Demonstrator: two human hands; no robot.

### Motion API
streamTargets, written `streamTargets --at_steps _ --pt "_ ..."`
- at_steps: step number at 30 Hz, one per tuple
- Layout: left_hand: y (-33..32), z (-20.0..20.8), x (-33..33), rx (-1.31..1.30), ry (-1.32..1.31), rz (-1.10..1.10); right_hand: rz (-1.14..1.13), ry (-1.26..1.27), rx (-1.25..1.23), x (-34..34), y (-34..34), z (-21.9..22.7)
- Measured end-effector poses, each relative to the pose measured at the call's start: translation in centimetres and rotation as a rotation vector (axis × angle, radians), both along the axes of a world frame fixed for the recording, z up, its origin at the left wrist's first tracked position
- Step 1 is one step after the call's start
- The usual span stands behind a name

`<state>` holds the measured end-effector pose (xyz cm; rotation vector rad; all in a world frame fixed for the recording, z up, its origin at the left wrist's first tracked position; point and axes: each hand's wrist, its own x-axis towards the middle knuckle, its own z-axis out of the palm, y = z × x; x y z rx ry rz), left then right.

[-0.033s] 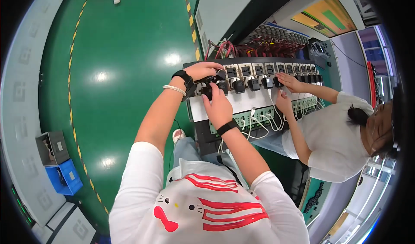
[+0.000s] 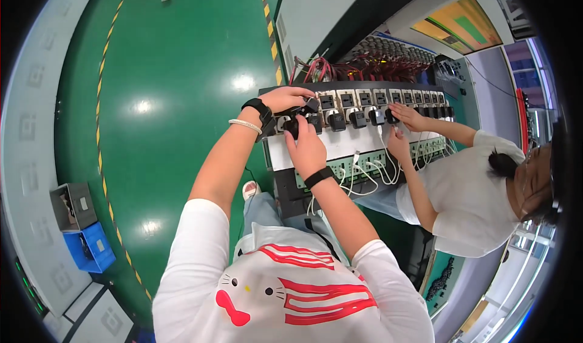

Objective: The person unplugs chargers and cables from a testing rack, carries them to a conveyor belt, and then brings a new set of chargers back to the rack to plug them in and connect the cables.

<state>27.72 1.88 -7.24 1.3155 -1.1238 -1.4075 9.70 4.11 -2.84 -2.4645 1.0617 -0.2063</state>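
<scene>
At the left end of a long test rack [image 2: 280, 155], both my hands are on black plug-in power adapters. My left hand [image 2: 284, 99] reaches over the upper row, its fingers closed on a black power adapter [image 2: 311, 105]. Just below, my right hand [image 2: 310, 152] grips another black adapter [image 2: 296, 127] between thumb and fingers. Part of each adapter is hidden by my fingers. Beside them, more black adapters [image 2: 336, 121] sit plugged into a row of sockets, with bare sockets [image 2: 347, 99] above.
To my right a co-worker [image 2: 470, 191] handles an adapter with a white cable [image 2: 382, 139]. White cables hang over a green port strip [image 2: 364, 163]. Red wires [image 2: 319, 70] bunch behind the rack. Grey [image 2: 73, 206] and blue bins [image 2: 91, 249] stand at far left.
</scene>
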Motion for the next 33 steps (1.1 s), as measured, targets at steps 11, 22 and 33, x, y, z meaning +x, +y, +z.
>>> streamTargets --at_steps 11,22,33 --pt "6.7 -4.0 -2.4 -0.278 0.050 1.009 0.054 0.314 -0.374 2.5 1.7 -3.7" --pt "16.6 -8.4 -6.1 0.015 0.063 1.020 -0.246 -0.319 0.329 -13.0 3.5 -3.4" --pt "12.9 -4.4 -7.3 -0.062 -0.033 0.896 0.114 -0.253 1.405 -15.7 5.1 1.8"
